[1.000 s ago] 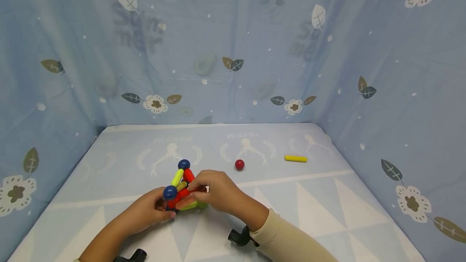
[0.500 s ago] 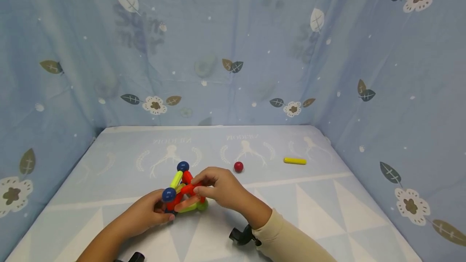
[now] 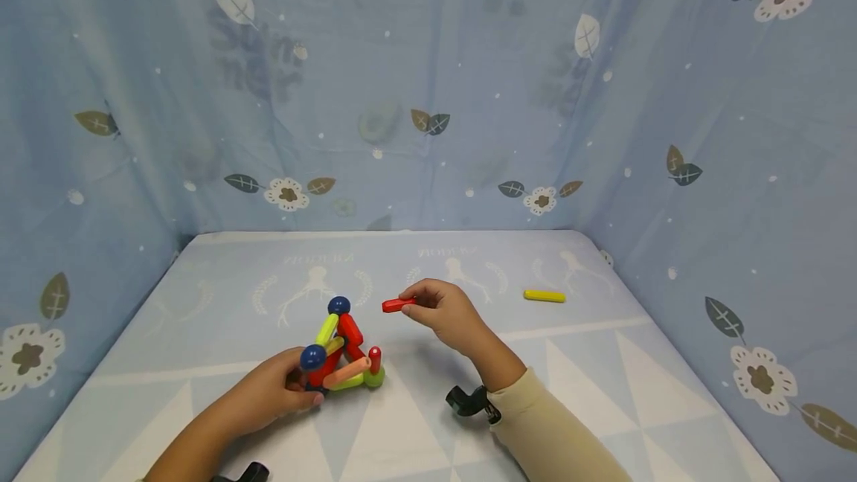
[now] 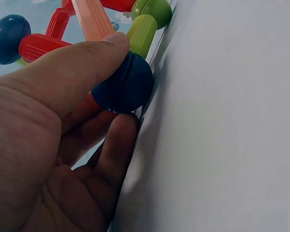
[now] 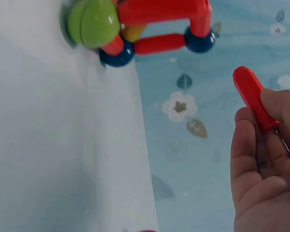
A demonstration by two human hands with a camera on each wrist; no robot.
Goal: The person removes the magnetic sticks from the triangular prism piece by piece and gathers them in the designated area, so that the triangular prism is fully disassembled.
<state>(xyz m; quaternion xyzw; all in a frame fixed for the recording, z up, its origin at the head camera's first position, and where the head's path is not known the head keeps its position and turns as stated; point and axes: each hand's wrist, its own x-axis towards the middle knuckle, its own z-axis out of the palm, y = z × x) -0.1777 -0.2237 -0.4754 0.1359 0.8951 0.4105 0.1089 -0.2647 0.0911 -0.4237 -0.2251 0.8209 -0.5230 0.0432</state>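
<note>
A small structure of red, yellow-green and orange sticks joined by blue and green balls (image 3: 343, 352) stands on the blue printed mat (image 3: 602, 393). My left hand (image 3: 294, 387) holds it at the near left, thumb and fingers pinching a blue ball (image 4: 128, 86) at its corner. My right hand (image 3: 431, 302) is raised behind and to the right of the structure, apart from it. It pinches a short red stick (image 3: 396, 305) by one end, and in the right wrist view the red stick (image 5: 251, 95) points up out of the fingers.
A loose yellow stick (image 3: 544, 295) lies on the mat at the back right. Blue flowered cloth walls (image 3: 428, 95) close in the back and both sides. A black wrist mount (image 3: 469, 402) sits on the right forearm.
My right hand has come off the structure with a red stick and moved up and back to the right. It now covers the spot where a red ball lay. The left hand has stayed put.
</note>
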